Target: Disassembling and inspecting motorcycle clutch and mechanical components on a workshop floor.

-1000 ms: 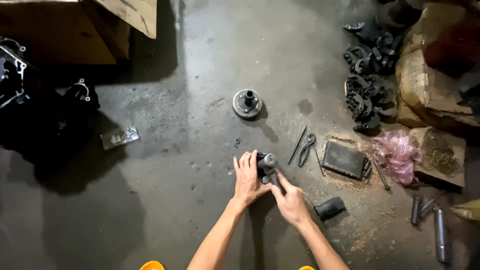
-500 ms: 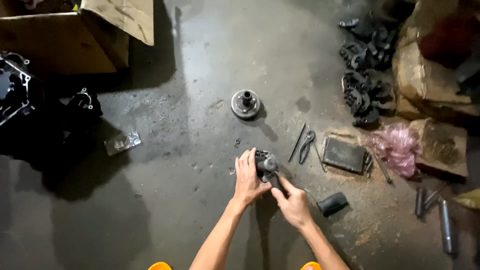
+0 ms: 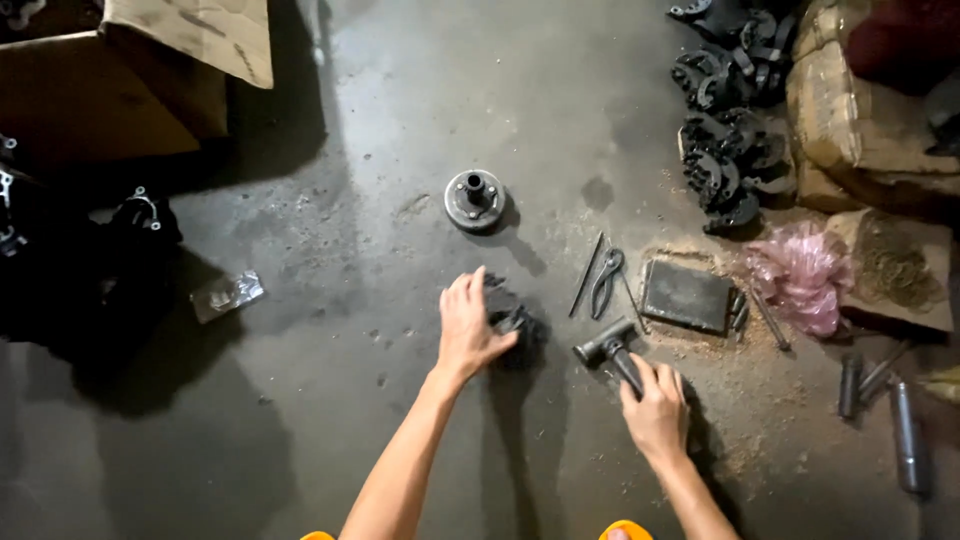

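**A:** What does the head camera show, looking down?

**B:** A stained concrete floor (image 3: 300, 400). The left hand (image 3: 468, 330) lies with fingers loosely spread over a small dark metal part (image 3: 520, 325) on the floor in the middle of the view, the thumb touching its edge. It steadies the part rather than lifting it.

**A:** And the other hand?

**B:** The right hand (image 3: 655, 408) is curled around the handle of a dark hammer (image 3: 608, 350), whose head rests on the floor just beside the part.

**A:** What lies around them?

**B:** Above, a round flanged hub (image 3: 473, 198). To the right, pliers (image 3: 606, 283), a thin rod (image 3: 586, 274), a flat dark metal block (image 3: 686, 296) in sawdust, and a pink plastic bag (image 3: 800, 278). Far right, a heap of black castings (image 3: 725, 150). Upper left, a cardboard box (image 3: 130, 90).

**A:** What could go wrong?

**B:** In my judgement, the left fingers sit very near the hammer head, so a swing could catch them. The part is only lightly pinned and might skid across the slick floor.
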